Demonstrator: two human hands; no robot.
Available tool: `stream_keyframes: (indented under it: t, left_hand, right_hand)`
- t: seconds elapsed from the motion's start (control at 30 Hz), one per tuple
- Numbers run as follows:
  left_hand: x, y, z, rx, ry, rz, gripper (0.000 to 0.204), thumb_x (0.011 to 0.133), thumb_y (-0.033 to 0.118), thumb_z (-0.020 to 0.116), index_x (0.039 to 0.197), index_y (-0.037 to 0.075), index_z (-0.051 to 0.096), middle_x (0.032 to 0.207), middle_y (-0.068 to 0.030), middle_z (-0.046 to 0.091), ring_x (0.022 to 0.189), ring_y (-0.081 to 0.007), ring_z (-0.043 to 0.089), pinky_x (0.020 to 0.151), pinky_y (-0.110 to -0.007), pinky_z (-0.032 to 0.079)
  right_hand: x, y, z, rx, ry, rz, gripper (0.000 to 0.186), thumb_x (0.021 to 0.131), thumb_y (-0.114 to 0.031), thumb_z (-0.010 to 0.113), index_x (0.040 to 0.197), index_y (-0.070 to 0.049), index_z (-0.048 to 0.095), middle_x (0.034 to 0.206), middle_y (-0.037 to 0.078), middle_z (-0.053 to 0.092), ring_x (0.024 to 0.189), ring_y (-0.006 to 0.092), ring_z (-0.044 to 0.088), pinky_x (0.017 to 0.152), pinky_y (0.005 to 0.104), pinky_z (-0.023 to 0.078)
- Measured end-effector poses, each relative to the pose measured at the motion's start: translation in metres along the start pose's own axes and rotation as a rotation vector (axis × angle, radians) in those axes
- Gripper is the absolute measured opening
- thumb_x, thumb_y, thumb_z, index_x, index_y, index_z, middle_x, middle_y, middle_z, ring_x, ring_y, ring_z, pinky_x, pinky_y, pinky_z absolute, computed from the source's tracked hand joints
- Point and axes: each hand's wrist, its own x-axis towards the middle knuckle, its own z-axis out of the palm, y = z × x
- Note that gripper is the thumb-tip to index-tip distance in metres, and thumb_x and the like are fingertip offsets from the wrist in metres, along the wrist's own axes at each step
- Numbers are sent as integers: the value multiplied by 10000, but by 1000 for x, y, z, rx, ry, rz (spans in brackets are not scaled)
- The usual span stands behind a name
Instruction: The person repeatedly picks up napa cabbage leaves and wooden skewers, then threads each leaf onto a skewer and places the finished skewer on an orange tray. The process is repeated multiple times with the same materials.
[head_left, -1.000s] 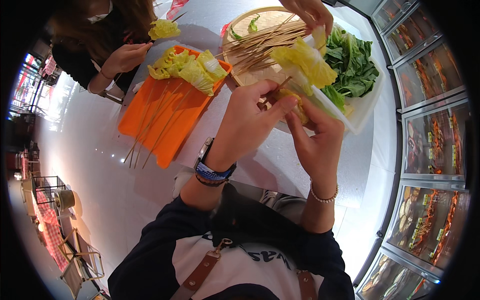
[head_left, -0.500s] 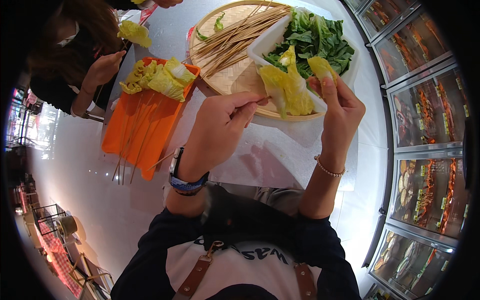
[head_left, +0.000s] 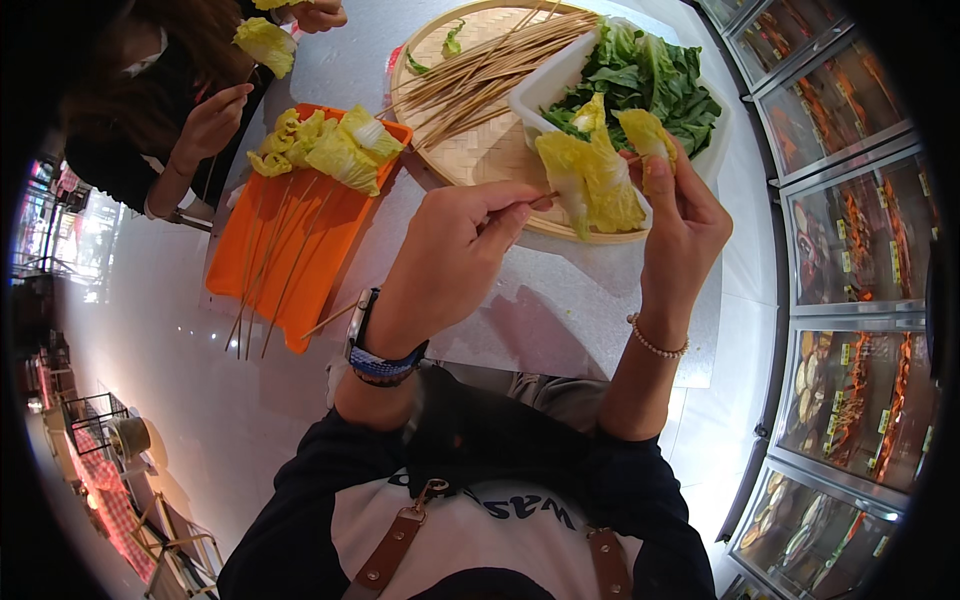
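Note:
My left hand (head_left: pixel 460 255) is closed on the end of a wooden skewer (head_left: pixel 549 197) that carries pale yellow cabbage leaves (head_left: pixel 594 180). Just to the right, my right hand (head_left: pixel 680 225) pinches a small folded yellow leaf (head_left: pixel 642 133) at the far end of those leaves. Both hands are over the near rim of the round bamboo tray (head_left: pixel 440 110), beside a white plastic bin (head_left: pixel 532 88) of dark green leafy vegetables (head_left: pixel 650 80). An orange tray (head_left: pixel 260 240) to the left holds yellow leaves (head_left: pixel 355 150) and several skewers.
Loose skewers (head_left: pixel 500 70) lie on the bamboo tray. A co-worker (head_left: pixel 150 140) at the upper left holds a skewered leaf. The grey table (head_left: pixel 540 310) is beneath my forearms; glass-fronted display coolers (head_left: pixel 850 400) line the right side.
My hands have moved apart, the right one rightward and up with its small leaf, the left leftward on the skewer, exposing the threaded leaves between them. The view has shifted, bringing the coolers higher.

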Motion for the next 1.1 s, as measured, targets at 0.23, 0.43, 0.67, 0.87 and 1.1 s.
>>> stream_keyframes:
  t: [0.23, 0.43, 0.67, 0.87, 1.1]
  left_hand:
    - [-1, 1, -1, -12, -1, -6, 220, 958, 51, 534, 1098, -59, 662, 686, 17, 516, 632, -47, 429, 564, -196, 357]
    - [-2, 2, -1, 18, -10, -10, 219, 954, 48, 538, 1100, -56, 664, 715, 9, 555, 648, -49, 454, 577, -198, 380]
    - [0, 1, 0, -1, -12, -1, 218, 953, 51, 542, 1099, -55, 665, 722, 2, 571, 647, -48, 458, 573, -200, 384]
    - [0, 1, 1, -6, -1, -10, 214, 952, 49, 543, 1089, -56, 669, 691, 6, 541, 635, -54, 453, 565, -204, 373]
    - [-1, -3, -1, -45, 3, -25, 211, 947, 50, 542, 1081, -49, 672, 679, 6, 525, 621, -54, 441, 557, -204, 366]
  right_hand:
    - [-1, 2, 4, -75, 27, -63, 306, 931, -21, 604, 1214, 93, 588, 1029, 166, 692, 892, 184, 692, 826, 272, 565]
    - [-2, 0, 6, -77, 43, -66, 302, 930, -18, 604, 1208, 101, 589, 1016, 169, 693, 884, 180, 692, 821, 269, 564]
    - [-3, 0, 7, -85, 54, -75, 291, 930, -15, 603, 1199, 96, 599, 990, 162, 701, 877, 158, 688, 809, 256, 559]
    - [-7, 2, 11, -236, 72, -167, 285, 914, -11, 624, 1186, 74, 624, 912, 134, 719, 834, 121, 685, 735, 216, 533]
    - [-7, 5, 11, -414, 49, -287, 266, 876, 10, 657, 1139, 50, 667, 880, 116, 726, 769, 87, 659, 676, 217, 528]
